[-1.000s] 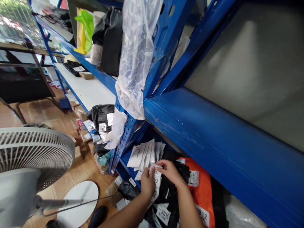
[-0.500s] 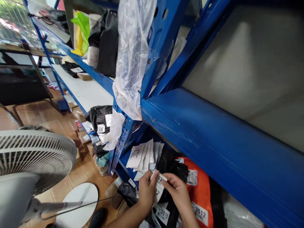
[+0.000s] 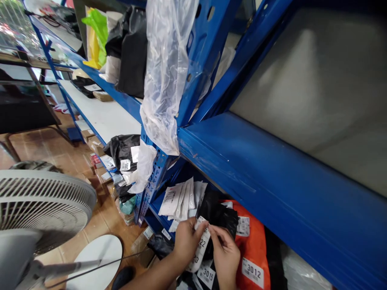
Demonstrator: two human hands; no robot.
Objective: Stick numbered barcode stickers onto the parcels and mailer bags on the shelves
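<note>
A strip of white number labels [image 3: 202,243] is held between the thumb and fingers of my left hand [image 3: 186,238], with "22" readable on it. My right hand [image 3: 224,245] pinches at the strip's upper edge, close against my left thumb; its fingertips partly cover the top label. Below and behind the hands are black plastic parcels [image 3: 216,209], one bearing a "3015" label [image 3: 207,274]. To the right lies an orange parcel [image 3: 252,241] with a "3012" label [image 3: 253,273]. Several white packets [image 3: 177,199] stand just beyond my left hand.
A blue shelf beam [image 3: 272,161] runs across above the hands on the right. A blue upright [image 3: 149,189] with plastic wrap [image 3: 166,76] stands ahead. At the left are a fan [image 3: 45,209] with its round white base [image 3: 96,257] and another shelf [image 3: 102,112] with parcels.
The label strip has turned and slid so more of its lower labels show. My right hand's fingertips have moved to the strip's top edge. The view has shifted slightly.
</note>
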